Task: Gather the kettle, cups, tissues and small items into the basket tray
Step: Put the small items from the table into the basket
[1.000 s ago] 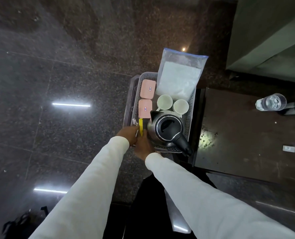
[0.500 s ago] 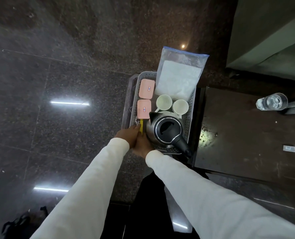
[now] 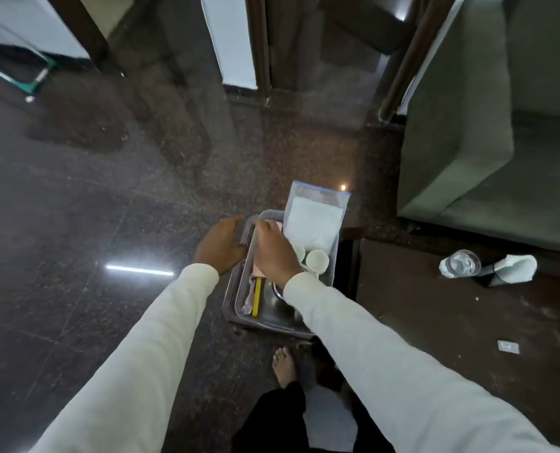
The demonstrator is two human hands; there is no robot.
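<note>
The grey basket tray (image 3: 265, 322) stands on a darker tray at the corner of a low dark table. In it are a clear bag of white tissues (image 3: 314, 220), a white cup (image 3: 317, 261), a yellow stick-like item (image 3: 257, 295) and a pink packet (image 3: 259, 272), mostly covered. My right forearm hides the kettle (image 3: 277, 293) except for a metal sliver. My left hand (image 3: 221, 245) curls around the tray's far left edge. My right hand (image 3: 275, 253) hovers over the basket, fingertips at its far left rim. Blur hides whether they grip it.
A clear water bottle (image 3: 461, 264) and a white cloth (image 3: 514, 268) lie on the low dark table (image 3: 452, 322), with a small white tag (image 3: 508, 346) nearer me. A grey sofa (image 3: 461, 142) stands behind. My bare foot (image 3: 283, 364) is on the polished floor below the tray.
Both hands left the basket's near left corner by the yellow item and moved to its far left edge. The view tilted up, and my right arm now covers the kettle.
</note>
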